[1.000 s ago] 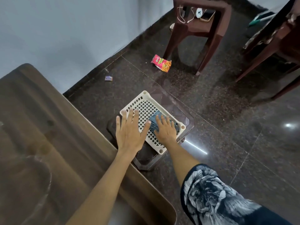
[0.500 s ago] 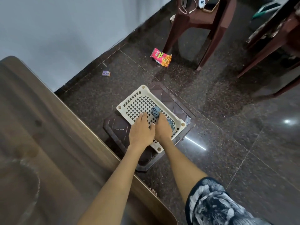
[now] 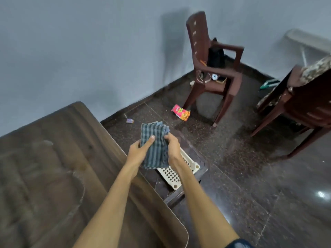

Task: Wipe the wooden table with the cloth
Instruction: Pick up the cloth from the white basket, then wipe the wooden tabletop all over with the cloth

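A blue-grey striped cloth (image 3: 155,145) is held up in the air between both hands, just past the table's right edge. My left hand (image 3: 138,151) grips its left side with the thumb lying across the front. My right hand (image 3: 172,147) grips its right side. The wooden table (image 3: 53,167) fills the lower left; its dark top shows pale smears and ring marks. Both forearms reach over the table's near right corner.
A cream perforated basket (image 3: 176,173) lies on a dark stool (image 3: 182,190) below the hands. On the granite floor lie a red snack packet (image 3: 180,114) and a small wrapper (image 3: 129,120). Two brown plastic chairs (image 3: 215,72) (image 3: 300,104) stand further back by the wall.
Both hands took the cloth out of the basket and lifted it up to table height. The view tilted upward, so more wall and chairs show.
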`<move>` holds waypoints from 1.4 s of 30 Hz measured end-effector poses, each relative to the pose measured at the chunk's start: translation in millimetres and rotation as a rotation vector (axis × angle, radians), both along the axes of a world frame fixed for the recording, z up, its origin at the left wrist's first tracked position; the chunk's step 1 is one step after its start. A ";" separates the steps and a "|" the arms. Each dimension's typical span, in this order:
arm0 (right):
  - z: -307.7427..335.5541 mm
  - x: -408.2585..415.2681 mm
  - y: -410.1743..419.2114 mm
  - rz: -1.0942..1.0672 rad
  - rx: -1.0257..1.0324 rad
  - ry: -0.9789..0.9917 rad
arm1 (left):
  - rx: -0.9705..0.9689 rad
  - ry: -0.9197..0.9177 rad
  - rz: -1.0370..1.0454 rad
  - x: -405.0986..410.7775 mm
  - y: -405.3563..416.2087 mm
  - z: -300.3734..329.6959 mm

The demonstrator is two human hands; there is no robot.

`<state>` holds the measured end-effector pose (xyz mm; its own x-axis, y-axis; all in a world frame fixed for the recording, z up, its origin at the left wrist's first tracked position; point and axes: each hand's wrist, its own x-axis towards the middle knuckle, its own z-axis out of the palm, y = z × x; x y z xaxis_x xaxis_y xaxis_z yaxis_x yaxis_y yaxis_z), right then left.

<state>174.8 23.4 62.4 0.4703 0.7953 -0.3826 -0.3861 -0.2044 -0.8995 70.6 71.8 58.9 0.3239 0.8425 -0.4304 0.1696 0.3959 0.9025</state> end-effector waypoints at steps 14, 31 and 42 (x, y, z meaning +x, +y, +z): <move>44.1 -364.6 -38.9 0.727 0.068 -0.244 | 0.316 0.207 0.713 -364.3 -112.8 51.0; 20.8 -760.1 -190.5 1.160 0.213 -0.275 | 0.228 0.375 1.256 -728.9 -308.5 28.7; 7.3 -855.3 -202.8 1.147 0.308 -0.441 | 0.210 0.416 1.322 -817.0 -324.8 16.6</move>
<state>-680.6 -179.4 69.7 -0.5058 0.8573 -0.0963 0.2168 0.0183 -0.9760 -746.4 -253.0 75.6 -0.8679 0.4802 -0.1268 0.0486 0.3363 0.9405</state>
